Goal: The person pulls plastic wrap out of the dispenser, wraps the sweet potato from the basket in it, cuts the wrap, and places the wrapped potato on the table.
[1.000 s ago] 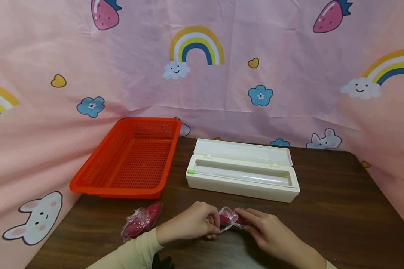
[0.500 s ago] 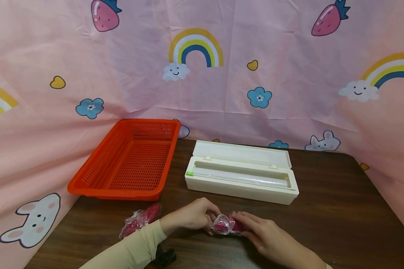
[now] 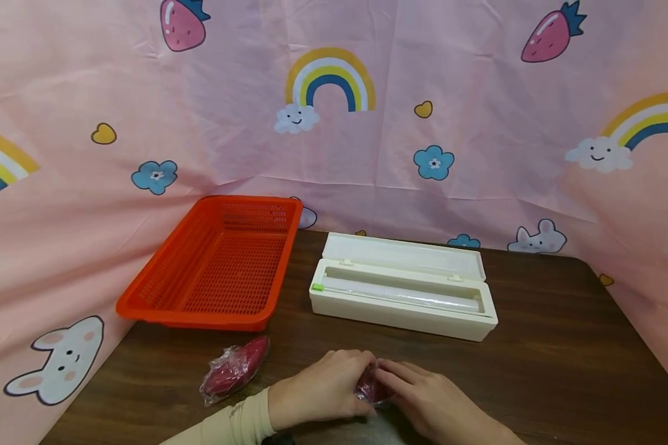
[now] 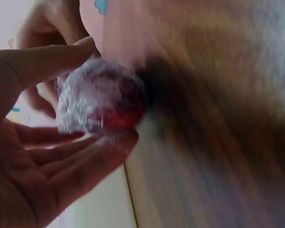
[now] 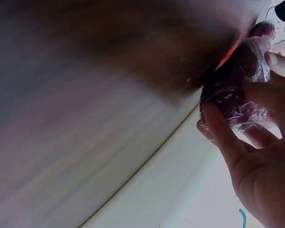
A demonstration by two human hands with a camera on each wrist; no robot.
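A purple-red sweet potato (image 3: 370,387) in crinkled cling film is between the two hands, low over the front of the table. The left hand (image 3: 331,386) holds one end, its thumb and fingers on either side of the filmed tip in the left wrist view. From the other side the right hand (image 3: 431,402) grips it with thumb and fingers. Most of it is hidden behind the fingers in the head view. A second sweet potato (image 3: 236,369), also wrapped in film, lies on the table beyond the left forearm.
An orange-red plastic basket (image 3: 281,278) stands at the back left. Right of it is a white cling film box (image 3: 403,324), lid up, with a film roll (image 3: 401,293) inside. A patterned cloth (image 3: 378,154) hangs behind the table (image 3: 562,346).
The left hand has gone from pinching a twist of film to folding around the sweet potato's end. Both hands have come closer together and slightly nearer the body.
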